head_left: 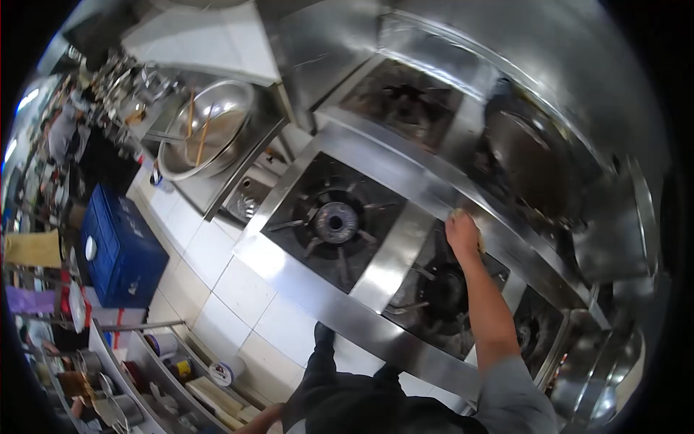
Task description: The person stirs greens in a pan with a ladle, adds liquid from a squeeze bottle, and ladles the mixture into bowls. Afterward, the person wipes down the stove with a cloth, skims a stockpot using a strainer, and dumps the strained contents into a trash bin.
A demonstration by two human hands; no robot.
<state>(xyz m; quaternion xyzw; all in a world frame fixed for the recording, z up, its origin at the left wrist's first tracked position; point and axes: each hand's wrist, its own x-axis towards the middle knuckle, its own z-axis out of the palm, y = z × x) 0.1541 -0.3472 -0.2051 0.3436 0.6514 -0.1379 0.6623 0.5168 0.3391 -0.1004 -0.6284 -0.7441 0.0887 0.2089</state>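
Note:
My right hand [463, 233] reaches over the stainless steel stove [394, 267] and rests at its raised rear ledge [434, 189]. Its fingers are closed around something small and yellowish [481, 244], mostly covered by the hand; a sponge or a folded cloth, I cannot tell which. Below the forearm lies a black burner [442, 286] with metal pot supports. Another burner [337, 221] sits to the left, beyond a steel strip. Only a bit of my left forearm [264, 419] shows at the bottom edge; the left hand is outside the picture.
A large dark wok [531, 155] stands on the back row, right. Steel bowls [210, 134] with wooden-handled utensils sit on a side counter. A blue cooler box [119, 249] is on the tiled floor. Shelves [170, 376] stand lower left. A person [69, 134] is farther back.

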